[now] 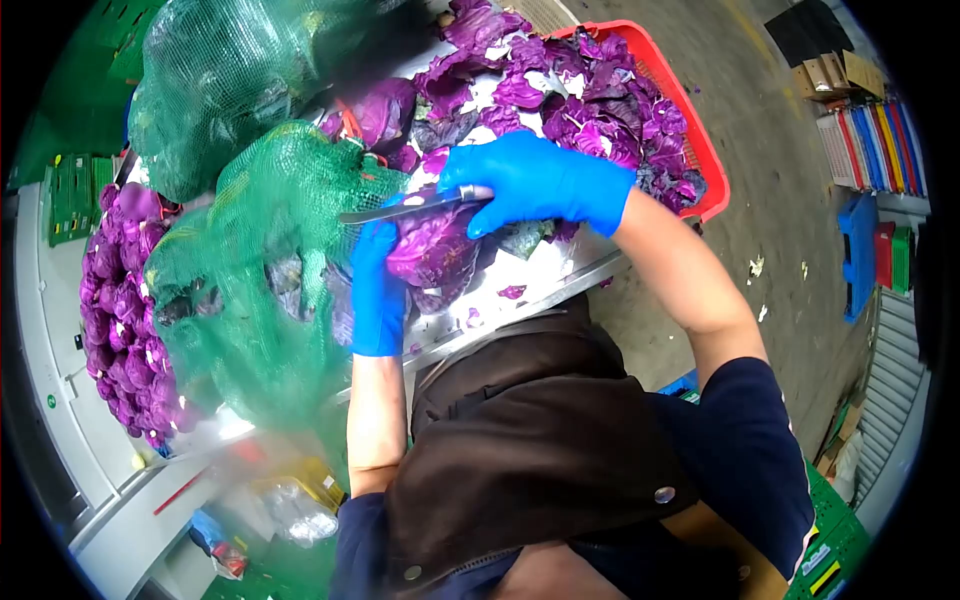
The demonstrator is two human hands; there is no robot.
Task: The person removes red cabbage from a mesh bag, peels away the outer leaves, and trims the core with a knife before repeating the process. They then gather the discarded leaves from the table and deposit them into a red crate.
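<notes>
On the metal worktop [548, 281] just ahead of the person's chest lies a red cabbage [436, 252], caught between two blue-gloved hands. The left hand [377, 288] comes up from below and curls against the cabbage's left flank, fingers bent around the head and pressing on its outer leaves, so the cabbage sits just to the right of that palm. The right hand [541, 184] reaches across from the right and lies over the top of the cabbage, closed tight around the handle of a knife [402, 210]. The blade points left, nearly level, and lies along the cabbage's upper edge above the left hand's fingertips; whether its edge is cutting into the leaves or only lying on them cannot be told. The cabbage is thus under the right hand and beside the left, touching both. Hard against the left hand is a green mesh sack [268, 262], with dark heads dimly showing through the netting, and a second mesh sack [228, 82] stands behind it at the far side. Loose purple leaves fill a red crate [708, 160] beyond the right hand, and some spill onto the worktop near it. Well to the left, apart from the hands, a pile of purple cabbages [118, 300] lies along a grey surface. A small purple scrap [512, 292] lies on the bare metal just below the cabbage.
</notes>
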